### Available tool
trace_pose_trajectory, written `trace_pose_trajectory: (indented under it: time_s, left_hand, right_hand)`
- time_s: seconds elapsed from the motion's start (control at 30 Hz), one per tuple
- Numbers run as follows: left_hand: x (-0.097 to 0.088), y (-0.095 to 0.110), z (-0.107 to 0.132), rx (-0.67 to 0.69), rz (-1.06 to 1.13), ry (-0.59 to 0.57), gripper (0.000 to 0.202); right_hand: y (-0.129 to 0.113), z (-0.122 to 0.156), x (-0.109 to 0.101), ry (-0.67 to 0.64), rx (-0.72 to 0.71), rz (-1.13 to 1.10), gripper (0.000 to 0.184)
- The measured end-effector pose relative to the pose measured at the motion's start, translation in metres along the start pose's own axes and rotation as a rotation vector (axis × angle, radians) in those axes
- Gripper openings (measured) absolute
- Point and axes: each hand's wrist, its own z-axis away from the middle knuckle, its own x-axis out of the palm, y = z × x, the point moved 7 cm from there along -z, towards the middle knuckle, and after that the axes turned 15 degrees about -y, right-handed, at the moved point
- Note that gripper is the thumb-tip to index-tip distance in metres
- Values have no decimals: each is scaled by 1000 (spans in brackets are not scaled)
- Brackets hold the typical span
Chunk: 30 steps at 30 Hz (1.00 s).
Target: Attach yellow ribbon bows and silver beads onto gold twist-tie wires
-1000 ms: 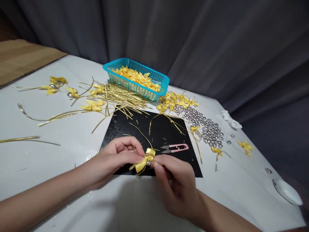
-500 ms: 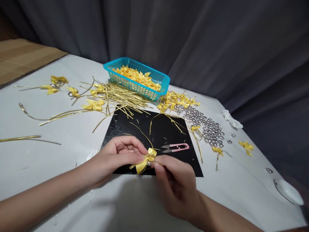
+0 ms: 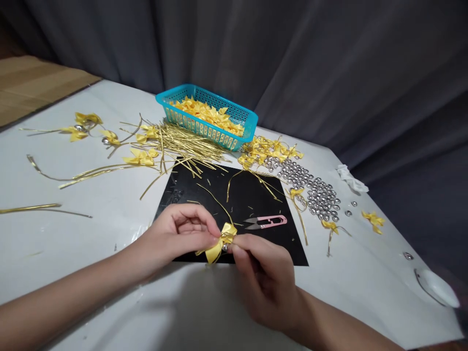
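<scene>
A yellow ribbon bow is pinched between the thumb and finger of my left hand, above the front of a black mat. My right hand is closed at the bow's right side, its thumb and forefinger pressed on what looks like the gold cord around the bow's middle. A small silver bead shows at the bow, partly hidden by fingertips. One thin gold cord runs up from the bow across the mat. Pink thread snips lie just beyond my right hand.
Behind the mat, a turquoise basket holds yellow bows, beside a heap of gold cords. Silver beads are spread at the right, near finished-looking bows. More corded bows lie left. A white oval object sits far right.
The fingers have shifted slightly around the bow, and the gold cord at its middle lies a little differently. Both hands keep their grip in nearly the same place.
</scene>
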Motion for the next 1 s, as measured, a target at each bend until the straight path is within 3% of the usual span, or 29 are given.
trace_pose_trajectory:
  time_s: [0.47,1.0]
  left_hand:
    - [0,-7,3,-9,101,45,9]
    - [-1,-6,3,-37,60,73,9]
  right_hand:
    - [1,-2,0,1,23,-36,15]
    - [0,-2,0,-25,28,6,20]
